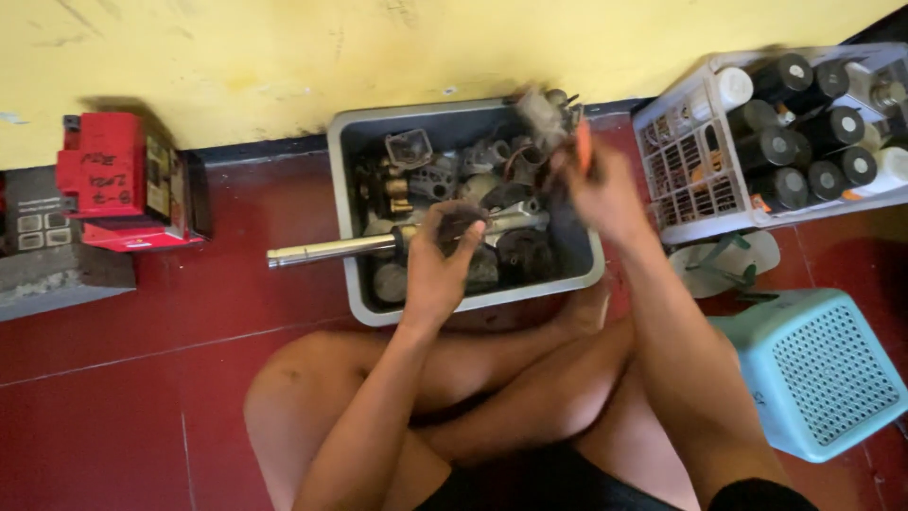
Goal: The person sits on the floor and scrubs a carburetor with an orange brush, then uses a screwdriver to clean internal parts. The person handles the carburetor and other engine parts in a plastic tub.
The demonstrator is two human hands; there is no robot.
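Both my hands are in the grey tub (352,284) of metal parts.

My left hand (437,265) closes its fingers on a dark part just over the steel shaft (331,250), which runs left-right, jutting left past the rim. My right hand (598,189) clamps a blurred grey part (541,106) lifted above the far corner.

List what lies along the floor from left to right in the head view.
Grey block → red box → grey bin of metal parts, where the left hand and right hand work → white crate of dark cans → light blue stool.
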